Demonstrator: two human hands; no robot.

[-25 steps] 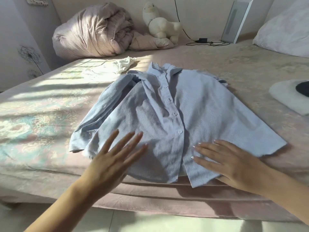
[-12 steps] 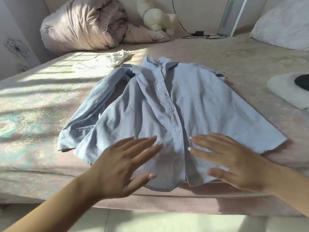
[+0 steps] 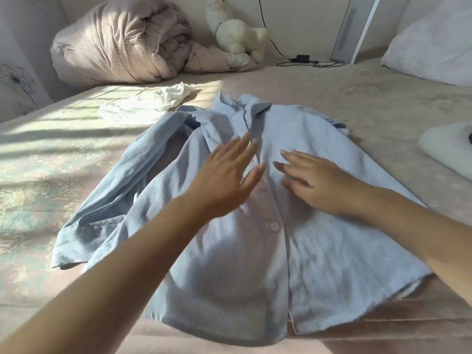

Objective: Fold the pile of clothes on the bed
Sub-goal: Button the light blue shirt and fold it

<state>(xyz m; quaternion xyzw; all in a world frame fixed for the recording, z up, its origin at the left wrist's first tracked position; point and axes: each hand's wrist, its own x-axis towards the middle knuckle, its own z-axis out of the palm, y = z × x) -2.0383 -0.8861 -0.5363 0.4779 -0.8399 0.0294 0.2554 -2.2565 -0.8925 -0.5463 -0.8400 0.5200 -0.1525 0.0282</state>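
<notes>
A light blue striped button-up shirt lies spread front-up on the bed, collar away from me, its left sleeve folded alongside the body. My left hand is flat with straight fingers on the shirt's chest, left of the button placket. My right hand lies flat with spread fingers on the chest, right of the placket. Neither hand grips any cloth. A crumpled white garment lies beyond the shirt at the left.
A rolled pinkish duvet and a white plush toy sit at the back by the wall. A pillow is at the far right, a folded white item at the right edge. A cable and charger lie near a white panel.
Both hands have slid from the shirt's hem up over the front to the chest near the collar. The view has moved closer to the shirt.
</notes>
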